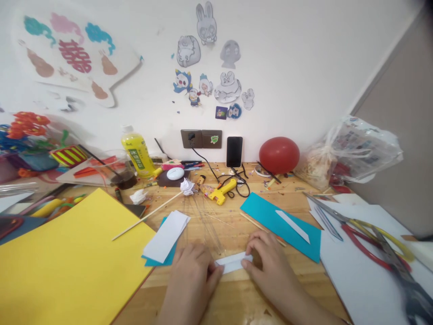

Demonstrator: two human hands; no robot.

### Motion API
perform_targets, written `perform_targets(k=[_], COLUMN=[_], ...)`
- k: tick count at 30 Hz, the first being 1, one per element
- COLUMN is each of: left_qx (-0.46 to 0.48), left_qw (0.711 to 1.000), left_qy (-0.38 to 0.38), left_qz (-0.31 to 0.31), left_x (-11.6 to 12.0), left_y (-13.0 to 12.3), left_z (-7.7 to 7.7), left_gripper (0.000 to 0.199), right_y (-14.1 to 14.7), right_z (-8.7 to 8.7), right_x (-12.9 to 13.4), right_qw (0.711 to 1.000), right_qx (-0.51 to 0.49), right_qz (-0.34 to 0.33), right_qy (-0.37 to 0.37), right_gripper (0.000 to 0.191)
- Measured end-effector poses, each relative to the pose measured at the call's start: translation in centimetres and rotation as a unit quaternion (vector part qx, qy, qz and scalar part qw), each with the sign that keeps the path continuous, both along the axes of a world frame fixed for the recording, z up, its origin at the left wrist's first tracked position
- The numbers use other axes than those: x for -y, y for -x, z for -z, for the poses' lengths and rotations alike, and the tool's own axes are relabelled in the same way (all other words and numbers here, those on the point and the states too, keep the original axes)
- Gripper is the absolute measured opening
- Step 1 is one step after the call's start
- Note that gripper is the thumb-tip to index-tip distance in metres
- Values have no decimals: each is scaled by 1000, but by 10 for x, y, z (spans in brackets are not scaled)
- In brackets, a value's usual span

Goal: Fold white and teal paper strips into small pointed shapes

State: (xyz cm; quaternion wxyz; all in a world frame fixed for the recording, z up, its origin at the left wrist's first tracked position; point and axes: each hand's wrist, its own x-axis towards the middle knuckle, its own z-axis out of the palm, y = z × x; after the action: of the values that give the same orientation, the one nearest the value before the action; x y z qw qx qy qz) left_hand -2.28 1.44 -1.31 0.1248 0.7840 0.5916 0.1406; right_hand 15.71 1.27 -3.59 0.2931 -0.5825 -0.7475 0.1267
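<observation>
Between my hands a narrow white paper strip (233, 262) lies at the front of the wooden table. My left hand (194, 275) pinches its left end, and my right hand (270, 266) grips its right end between thumb and fingers. A crease seems to run along the strip. Left of it, a stack of white paper pieces (167, 237) rests on blue paper (158, 260). On the right, a thin white strip (293, 226) lies on a blue sheet (260, 207). A white paper flower (187, 186) tops a wooden stick (145, 217) behind my left hand.
Large yellow paper (77, 257) covers the left side. Scissors (375, 239) lie on white sheets (345, 271) at right. Farther back are a yellow glue gun (221, 192), a phone (234, 152), a red balloon (279, 155) and a yellow drink bottle (138, 153).
</observation>
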Motion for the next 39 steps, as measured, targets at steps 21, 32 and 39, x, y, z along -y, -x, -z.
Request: perform_targets(k=[21, 32, 39], left_qx=[-131, -129, -119], left_qw=[932, 961, 959], left_qy=[-302, -210, -221], left_qz=[153, 128, 129], left_x=[22, 24, 23], left_y=[-4, 5, 6], left_z=[26, 17, 21], left_gripper=[11, 12, 16], right_y=[-10, -32, -43], right_z=[-19, -40, -32], right_x=[6, 8, 7], right_qw=[955, 954, 954], right_qx=[187, 205, 185], right_qz=[-202, -217, -221], right_qy=[-108, -22, -76], right_gripper=[22, 28, 27])
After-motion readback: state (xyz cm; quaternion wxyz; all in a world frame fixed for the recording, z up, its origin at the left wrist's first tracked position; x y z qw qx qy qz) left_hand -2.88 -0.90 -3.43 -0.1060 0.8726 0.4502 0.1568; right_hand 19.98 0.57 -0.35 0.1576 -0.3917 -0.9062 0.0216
